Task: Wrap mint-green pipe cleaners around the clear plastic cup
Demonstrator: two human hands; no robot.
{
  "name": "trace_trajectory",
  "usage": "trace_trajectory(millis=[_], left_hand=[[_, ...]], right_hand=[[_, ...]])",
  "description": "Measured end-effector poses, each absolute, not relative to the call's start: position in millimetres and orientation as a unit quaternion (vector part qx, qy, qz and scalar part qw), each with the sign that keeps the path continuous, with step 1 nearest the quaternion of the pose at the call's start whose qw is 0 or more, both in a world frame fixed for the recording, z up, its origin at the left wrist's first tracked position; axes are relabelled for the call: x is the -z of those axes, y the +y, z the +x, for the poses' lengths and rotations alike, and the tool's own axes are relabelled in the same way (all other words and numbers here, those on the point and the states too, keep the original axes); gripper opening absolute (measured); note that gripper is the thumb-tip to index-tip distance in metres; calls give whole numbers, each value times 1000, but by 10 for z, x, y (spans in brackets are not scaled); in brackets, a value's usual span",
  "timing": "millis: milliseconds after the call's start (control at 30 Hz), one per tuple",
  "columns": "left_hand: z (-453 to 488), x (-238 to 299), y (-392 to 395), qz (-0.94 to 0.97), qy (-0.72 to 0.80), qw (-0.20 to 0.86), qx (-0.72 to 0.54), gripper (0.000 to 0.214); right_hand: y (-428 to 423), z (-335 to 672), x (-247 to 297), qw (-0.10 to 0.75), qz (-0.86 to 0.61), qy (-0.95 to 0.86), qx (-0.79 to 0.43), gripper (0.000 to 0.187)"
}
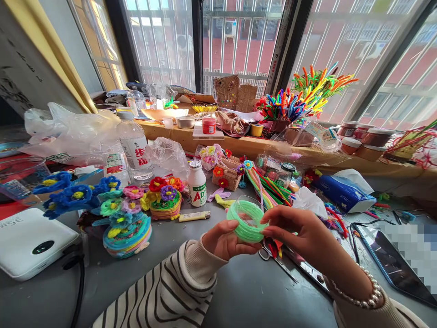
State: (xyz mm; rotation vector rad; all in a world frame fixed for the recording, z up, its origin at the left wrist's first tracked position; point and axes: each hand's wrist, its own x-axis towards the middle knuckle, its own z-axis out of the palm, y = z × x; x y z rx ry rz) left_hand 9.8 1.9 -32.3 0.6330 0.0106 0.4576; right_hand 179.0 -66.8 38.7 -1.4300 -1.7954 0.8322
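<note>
A clear plastic cup wrapped in light green pipe cleaner [246,219] is held between both hands above the grey table [259,291]. My left hand [223,239], in a striped sleeve, grips its lower left side with curled fingers. My right hand [300,232], with a pearl bracelet at the wrist, pinches the green coil at its right side. Scissors [273,257] lie on the table just below the hands. A bundle of coloured pipe cleaners [269,187] lies just behind the cup.
Finished pipe-cleaner flower coasters [128,230] and blue flowers [73,193] sit at left beside a white box [29,241]. A water bottle [134,143], a small white bottle [197,184], a tissue pack [343,193] and a phone [392,259] surround the hands. The windowsill holds jars [367,141].
</note>
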Motion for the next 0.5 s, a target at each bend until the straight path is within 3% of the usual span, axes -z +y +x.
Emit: trace_trajectory(millis=[500], left_hand=[[86, 334, 41, 315, 2, 917, -247, 33]], right_hand=[[-657, 1842, -385, 317, -534, -732, -279, 25]])
